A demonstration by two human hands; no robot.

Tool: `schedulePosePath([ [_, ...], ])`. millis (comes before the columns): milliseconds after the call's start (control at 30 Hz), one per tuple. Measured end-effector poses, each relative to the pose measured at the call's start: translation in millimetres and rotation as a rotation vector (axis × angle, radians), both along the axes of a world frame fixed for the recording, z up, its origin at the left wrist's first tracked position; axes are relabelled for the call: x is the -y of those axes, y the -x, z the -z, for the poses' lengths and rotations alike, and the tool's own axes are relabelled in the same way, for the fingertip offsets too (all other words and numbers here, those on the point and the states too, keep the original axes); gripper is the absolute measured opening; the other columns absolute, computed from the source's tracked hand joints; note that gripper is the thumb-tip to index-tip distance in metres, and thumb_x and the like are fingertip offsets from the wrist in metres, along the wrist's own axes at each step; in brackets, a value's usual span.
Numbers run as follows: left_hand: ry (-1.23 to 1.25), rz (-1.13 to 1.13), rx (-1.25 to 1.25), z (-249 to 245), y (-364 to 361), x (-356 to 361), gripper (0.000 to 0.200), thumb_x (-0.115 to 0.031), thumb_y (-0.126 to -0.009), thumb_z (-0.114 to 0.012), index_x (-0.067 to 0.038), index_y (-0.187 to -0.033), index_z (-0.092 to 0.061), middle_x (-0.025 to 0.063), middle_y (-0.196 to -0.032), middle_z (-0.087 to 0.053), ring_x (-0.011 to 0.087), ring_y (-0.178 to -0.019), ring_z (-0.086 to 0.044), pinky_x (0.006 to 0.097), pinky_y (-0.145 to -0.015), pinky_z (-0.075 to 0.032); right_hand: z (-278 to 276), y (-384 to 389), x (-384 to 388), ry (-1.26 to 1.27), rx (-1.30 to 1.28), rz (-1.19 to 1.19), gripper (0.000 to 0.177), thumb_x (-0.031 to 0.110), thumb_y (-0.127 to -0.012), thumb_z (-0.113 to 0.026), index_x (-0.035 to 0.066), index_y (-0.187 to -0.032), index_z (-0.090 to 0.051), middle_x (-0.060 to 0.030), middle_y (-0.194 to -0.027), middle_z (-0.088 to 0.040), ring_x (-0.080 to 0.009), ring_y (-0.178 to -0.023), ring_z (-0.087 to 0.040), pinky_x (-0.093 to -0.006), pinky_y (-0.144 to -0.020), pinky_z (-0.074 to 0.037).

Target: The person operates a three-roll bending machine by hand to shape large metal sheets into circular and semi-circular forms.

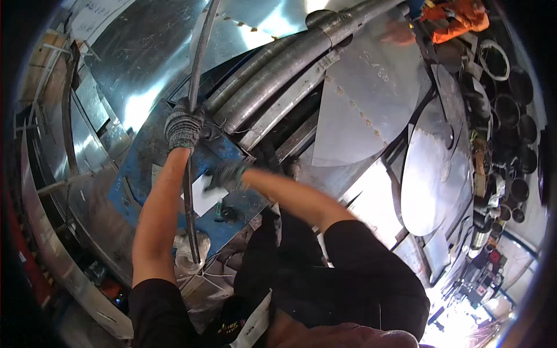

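My left hand [184,126], in a grey knitted glove, is wrapped around a long thin metal rod [200,64]. The rod runs from the top of the view down past my forearm to near a plastic bag [191,249]. My right hand [227,175], in a dark glove, is smeared by motion; its fingers do not show clearly. It is over the edge of a white sheet of paper [209,197] on the blue metal table [136,174]. A small dark green-and-black object [226,213] lies just below the paper.
Thick metal pipes [278,75] lie beyond the table. Large sheet-metal plates [371,87] with curved edges stand to the right. Round pipe ends [507,110] are stacked at far right. Orange work clothing [461,20] shows at the top right. Bright light [464,325] glares at lower right.
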State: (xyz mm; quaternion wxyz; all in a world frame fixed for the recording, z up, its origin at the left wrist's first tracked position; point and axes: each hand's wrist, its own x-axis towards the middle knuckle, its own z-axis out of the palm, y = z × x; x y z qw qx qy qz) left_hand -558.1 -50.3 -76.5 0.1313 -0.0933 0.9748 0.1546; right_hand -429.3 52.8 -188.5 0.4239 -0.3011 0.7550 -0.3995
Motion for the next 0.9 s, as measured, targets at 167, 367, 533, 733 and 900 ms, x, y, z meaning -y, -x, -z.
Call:
schedulePosePath([
  [167,-0.104,-0.069,0.003,9,8,2,0.047,-0.038,-0.092,-0.069,-0.016,-0.133,-0.065,0.022,-0.117,-0.072,0.0415,-0.108,-0.069,0.0514,-0.094,-0.056,-100,218,-115,-0.3,-0.604,0.63,0.069,0.047,-0.095,-0.065,0.014,-0.153,-0.048,-0.0206,-0.154,-0.049,-0.0355,-0.14,-0.05,-0.0492,-0.115,-0.04],
  [367,0.011,-0.072,0.011,12,15,2,0.052,-0.04,-0.088,-0.073,-0.014,-0.133,-0.065,0.021,-0.117,-0.072,0.0394,-0.107,-0.07,0.0503,-0.094,-0.056,-100,339,-68,-0.445,-1.173,0.229,0.059,0.033,-0.093,-0.068,0.021,-0.149,-0.055,-0.0119,-0.162,-0.042,-0.0374,-0.153,-0.032,-0.0604,-0.123,-0.02],
  [533,-0.028,-0.068,0.017,32,14,12,0.06,-0.043,-0.085,-0.075,-0.013,-0.136,-0.064,0.0215,-0.12,-0.071,0.0407,-0.11,-0.069,0.0495,-0.095,-0.056,-112,374,-74,-0.637,-1.087,-0.217,0.036,0.038,-0.087,-0.074,0.023,-0.12,-0.075,-0.0086,-0.125,-0.069,-0.0322,-0.137,-0.053,-0.0614,-0.121,-0.021],
  [733,-0.015,-0.046,-0.02,11,15,-1,0.058,-0.041,-0.085,-0.079,-0.013,-0.135,-0.065,0.02,-0.11,-0.075,0.0384,-0.098,-0.073,0.0475,-0.085,-0.058,-89,396,-81,-0.571,-1.27,-0.213,0.022,0.04,-0.083,-0.075,0.027,-0.1,-0.079,-0.001,-0.102,-0.075,-0.0266,-0.115,-0.065,-0.057,-0.114,-0.029],
  [900,0.02,0.112,-0.031,-2,13,-5,0.066,-0.046,-0.084,-0.081,-0.014,-0.139,-0.064,0.0202,-0.115,-0.074,0.0377,-0.102,-0.073,0.046,-0.088,-0.058,-71,344,-155,-0.543,-0.973,-0.008,0.014,0.033,-0.089,-0.071,0.025,-0.097,-0.079,-0.007,-0.098,-0.074,-0.0268,-0.105,-0.066,-0.0484,-0.101,-0.044],
])
